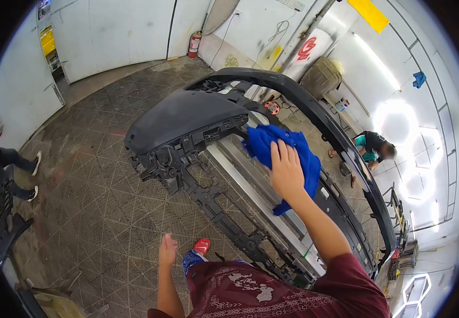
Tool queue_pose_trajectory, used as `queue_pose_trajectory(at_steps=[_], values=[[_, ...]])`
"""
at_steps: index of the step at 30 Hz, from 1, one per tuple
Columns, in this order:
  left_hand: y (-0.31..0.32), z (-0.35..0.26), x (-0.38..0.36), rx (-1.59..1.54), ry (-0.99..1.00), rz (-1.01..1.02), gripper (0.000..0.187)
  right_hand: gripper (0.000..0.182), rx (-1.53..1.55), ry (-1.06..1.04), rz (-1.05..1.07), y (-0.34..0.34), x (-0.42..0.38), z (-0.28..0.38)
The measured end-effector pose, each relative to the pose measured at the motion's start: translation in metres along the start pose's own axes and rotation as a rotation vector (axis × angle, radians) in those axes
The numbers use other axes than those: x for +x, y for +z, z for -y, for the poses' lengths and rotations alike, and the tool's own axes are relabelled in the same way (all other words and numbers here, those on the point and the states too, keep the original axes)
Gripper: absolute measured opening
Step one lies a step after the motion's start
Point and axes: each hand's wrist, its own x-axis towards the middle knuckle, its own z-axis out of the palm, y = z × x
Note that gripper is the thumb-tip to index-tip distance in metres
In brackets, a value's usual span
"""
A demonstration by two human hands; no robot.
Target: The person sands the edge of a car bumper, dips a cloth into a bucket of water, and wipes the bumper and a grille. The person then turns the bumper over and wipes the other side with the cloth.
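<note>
Pressing my right hand (286,172) flat, fingers spread, on the blue cloth (282,151); cloth lies under and beyond my fingertips, on the bumper (187,114). My left hand (167,250) hangs loose, holding nothing.

Car body workshop: stripped bumper (272,175), grated floor (97,180), fire extinguisher (194,44), white walls.

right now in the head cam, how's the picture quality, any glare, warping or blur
Head view: fisheye lens bends the bumper and walls, with a black vignette at the corners; the hexagonal lights at right blow out to white glare; the right hand on the blue cloth is sharp, evenly lit, casting no hard shadow.
</note>
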Motion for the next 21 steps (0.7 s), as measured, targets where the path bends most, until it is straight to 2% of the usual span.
queue_pose_trajectory(at_steps=[1,3,4,5,7,9,10,11,12,13,14,17,20,21], values=[[-0.001,0.005,0.008,-0.049,0.053,-0.013,0.058,0.065,-0.021,0.012,-0.071,0.01,0.014,0.007],[-0.007,0.009,0.009,-0.091,0.103,-0.021,0.058,0.027,-0.104,0.052,-0.161,0.032,0.047,0.027],[-0.011,0.007,0.006,-0.039,0.125,-0.023,0.058,0.016,-0.177,0.036,-0.262,0.05,0.06,0.034],[-0.013,0.005,0.005,0.015,0.149,-0.022,0.058,0.022,-0.216,0.083,-0.196,0.053,0.065,0.041],[-0.015,0.02,0.005,-0.026,0.094,0.013,0.058,0.036,-0.26,0.036,-0.319,0.054,0.059,0.038],[-0.017,0.043,0.004,-0.062,0.039,0.056,0.059,0.043,-0.25,0.036,-0.323,0.038,0.025,0.024],[-0.02,0.058,0.003,-0.06,-0.079,0.081,0.06,0.05,-0.234,0.007,-0.334,0.025,0.002,0.017],[-0.024,0.075,0.001,-0.058,-0.196,0.101,0.06,0.052,-0.195,0.073,-0.254,0.013,-0.025,0.009],[-0.027,0.095,0.0,-0.045,-0.189,0.115,0.06,0.055,-0.153,0.132,-0.179,-0.001,-0.053,0.0],[-0.035,0.118,-0.002,0.012,-0.301,0.137,0.065,0.06,-0.095,0.203,-0.008,-0.023,-0.079,-0.008],[-0.046,0.138,-0.007,0.072,-0.412,0.153,0.07,0.067,-0.064,0.207,-0.052,-0.034,-0.112,-0.02],[-0.079,0.179,-0.037,0.09,-0.673,0.112,0.086,0.079,0.01,0.427,0.081,-0.071,-0.22,-0.054],[-0.107,0.211,-0.063,-0.04,-0.848,-0.028,0.091,0.066,-0.026,0.653,-0.022,-0.088,-0.35,-0.096],[-0.108,0.202,-0.071,-0.046,-0.835,-0.033,0.091,0.06,-0.037,0.746,0.005,-0.098,-0.391,-0.108]])
